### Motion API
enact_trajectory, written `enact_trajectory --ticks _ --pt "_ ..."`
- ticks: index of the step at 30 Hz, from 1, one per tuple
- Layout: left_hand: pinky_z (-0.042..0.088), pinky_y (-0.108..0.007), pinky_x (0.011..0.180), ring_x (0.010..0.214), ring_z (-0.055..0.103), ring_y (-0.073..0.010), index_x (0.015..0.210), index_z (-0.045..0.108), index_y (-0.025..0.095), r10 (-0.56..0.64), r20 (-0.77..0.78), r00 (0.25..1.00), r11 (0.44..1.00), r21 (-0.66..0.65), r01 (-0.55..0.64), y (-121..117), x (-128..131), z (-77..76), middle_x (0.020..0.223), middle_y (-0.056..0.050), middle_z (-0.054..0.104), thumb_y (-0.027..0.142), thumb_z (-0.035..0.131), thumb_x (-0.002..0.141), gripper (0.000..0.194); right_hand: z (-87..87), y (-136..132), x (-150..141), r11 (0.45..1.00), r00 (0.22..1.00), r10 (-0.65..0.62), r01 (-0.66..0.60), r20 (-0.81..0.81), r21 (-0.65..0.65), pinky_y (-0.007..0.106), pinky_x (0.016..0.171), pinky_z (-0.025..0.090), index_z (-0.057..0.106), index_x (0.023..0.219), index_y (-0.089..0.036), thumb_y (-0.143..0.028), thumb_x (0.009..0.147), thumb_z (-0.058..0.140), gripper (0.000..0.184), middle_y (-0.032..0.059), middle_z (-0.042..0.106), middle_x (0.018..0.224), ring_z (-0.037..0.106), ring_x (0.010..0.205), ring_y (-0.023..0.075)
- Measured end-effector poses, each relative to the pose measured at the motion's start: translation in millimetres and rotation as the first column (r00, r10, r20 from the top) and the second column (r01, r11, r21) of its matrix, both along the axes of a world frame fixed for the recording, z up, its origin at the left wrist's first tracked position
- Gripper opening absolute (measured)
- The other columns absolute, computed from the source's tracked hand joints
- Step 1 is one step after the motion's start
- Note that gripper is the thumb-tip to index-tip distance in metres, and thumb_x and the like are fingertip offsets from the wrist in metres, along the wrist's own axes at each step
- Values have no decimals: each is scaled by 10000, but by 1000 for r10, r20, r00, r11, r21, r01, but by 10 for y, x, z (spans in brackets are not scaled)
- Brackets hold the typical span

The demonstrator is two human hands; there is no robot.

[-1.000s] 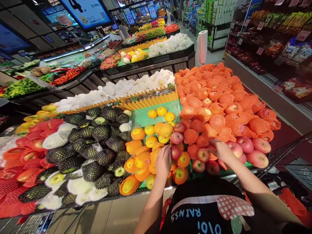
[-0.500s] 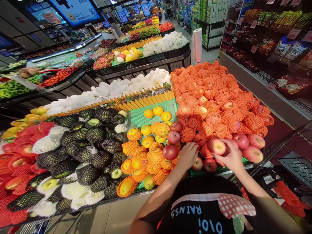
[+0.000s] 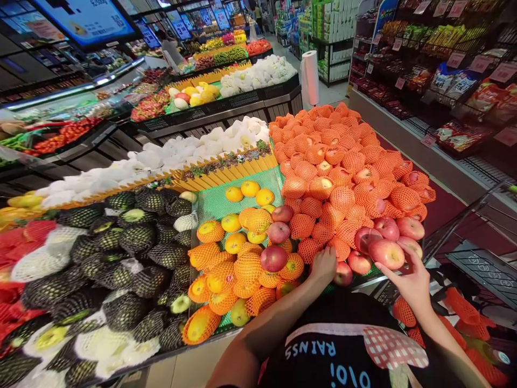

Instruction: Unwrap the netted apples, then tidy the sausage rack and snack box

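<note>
My right hand [image 3: 412, 277] grips a bare red-and-yellow apple [image 3: 386, 254] at the right front of the fruit stand, thumb below and fingers behind it. Close by are other bare apples [image 3: 388, 228], with two more [image 3: 359, 262] lying between my hands. My left hand [image 3: 324, 265] rests at the front edge with its fingers closed against an orange foam net [image 3: 339, 248]; the fingertips are partly hidden. Left of this hand, a dark red apple [image 3: 274, 258] lies on oranges [image 3: 255, 268] in orange nets.
Netted apples [image 3: 343, 161] are heaped behind my hands. Dark-netted fruit [image 3: 137, 242] fills the left side, and white-wrapped fruit [image 3: 194, 145] lines the back. A bag roll [image 3: 309, 78] stands beyond. On my right are a metal cart [image 3: 484, 269] and snack shelves [image 3: 444, 81].
My right hand has carried the apple rightward and down toward the stand's front right. My left hand has shifted right and slightly down. The view has turned a little to the right.
</note>
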State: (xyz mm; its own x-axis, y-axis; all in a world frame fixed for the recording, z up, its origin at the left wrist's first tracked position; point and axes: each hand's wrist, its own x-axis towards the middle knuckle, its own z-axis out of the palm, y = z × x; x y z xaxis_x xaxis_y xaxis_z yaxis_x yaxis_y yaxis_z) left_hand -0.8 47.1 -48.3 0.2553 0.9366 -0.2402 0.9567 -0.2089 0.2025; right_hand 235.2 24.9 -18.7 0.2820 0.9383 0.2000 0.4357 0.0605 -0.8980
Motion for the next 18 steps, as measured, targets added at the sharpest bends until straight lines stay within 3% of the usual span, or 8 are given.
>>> enact_trajectory --ticks 3,6,9,13,18 --pt "500 -360 989 1283 531 -242 1367 521 147 -88 36 995 995 47 86 5 -25 -46 1412 -151 555 173 449 980 395 -29 -37 -3 1000 1000 1 -1 -17 -4 429 792 621 614 1274 -195 -496 608 890 781 129 659 1220 639 1083 312" --pt "455 -414 1053 1370 448 -267 1407 497 173 -197 -1 980 975 107 196 83 -63 -109 1505 -149 474 159 526 939 469 -25 -71 -32 1000 1000 6 -6 6 8 460 858 606 614 1287 -200 -484 615 891 780 128 660 1235 636 1099 318" --pt "440 -443 1055 1387 434 -295 1423 493 165 -235 -75 969 949 199 246 157 -25 -207 1511 -170 463 149 538 934 492 -14 -113 -90 999 999 47 -47 25 -5 469 862 602 610 1300 -206 -491 635 878 771 130 659 1251 641 1097 320" --pt "457 -404 1024 1351 469 -280 1339 562 117 -163 -105 981 952 246 185 180 92 -323 1422 -186 535 90 369 985 404 -37 -179 -201 995 994 94 -93 50 -19 463 849 604 602 1298 -214 -506 645 870 763 129 647 1283 637 1115 324" --pt "436 -394 1048 1299 483 -269 1258 599 117 -240 -90 967 934 251 255 178 30 -288 1326 -167 585 68 389 967 361 -172 -258 -388 991 990 123 -118 74 -65 473 858 586 597 1257 -200 -543 664 847 729 127 666 1231 662 1036 302"
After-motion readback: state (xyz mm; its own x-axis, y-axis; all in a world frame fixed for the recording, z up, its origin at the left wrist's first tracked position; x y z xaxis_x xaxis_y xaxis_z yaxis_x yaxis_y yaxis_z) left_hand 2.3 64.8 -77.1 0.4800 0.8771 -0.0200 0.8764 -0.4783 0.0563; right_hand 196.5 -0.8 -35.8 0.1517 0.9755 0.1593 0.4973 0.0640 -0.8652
